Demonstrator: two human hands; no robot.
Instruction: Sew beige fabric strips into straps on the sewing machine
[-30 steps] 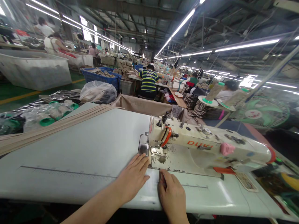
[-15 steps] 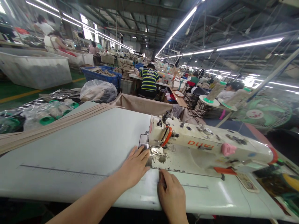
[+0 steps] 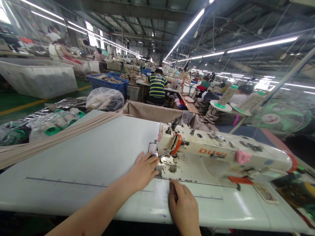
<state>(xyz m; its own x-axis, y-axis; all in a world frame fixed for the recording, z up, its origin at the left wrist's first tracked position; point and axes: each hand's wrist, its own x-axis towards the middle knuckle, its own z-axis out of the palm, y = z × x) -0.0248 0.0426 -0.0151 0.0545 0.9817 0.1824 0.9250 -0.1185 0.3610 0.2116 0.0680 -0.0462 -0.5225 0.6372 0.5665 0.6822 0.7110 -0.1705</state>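
A cream sewing machine (image 3: 197,142) with an orange thread guard stands on the pale table (image 3: 81,157). My left hand (image 3: 144,168) lies flat, fingers stretched out, its fingertips beside the presser foot and the shiny needle plate (image 3: 167,160). Any material beneath that palm is hidden. Closer to the table's front edge, my right hand (image 3: 184,205) rests with its fingers curled and closed, just in front of the machine bed (image 3: 194,173). Whatever those curled fingers may hold cannot be made out.
Long beige fabric strips (image 3: 64,136) lie along the table's left side. Beyond them are bagged thread cones (image 3: 52,130). A beige cloth trough (image 3: 152,111) borders the far edge. A fan (image 3: 270,118) and thread cones stand at right; a co-worker (image 3: 157,86) sits ahead.
The whole view has shifted slightly. My left hand's fingers have drawn a little closer together near the presser foot. My right hand keeps nearly the same place and curl.
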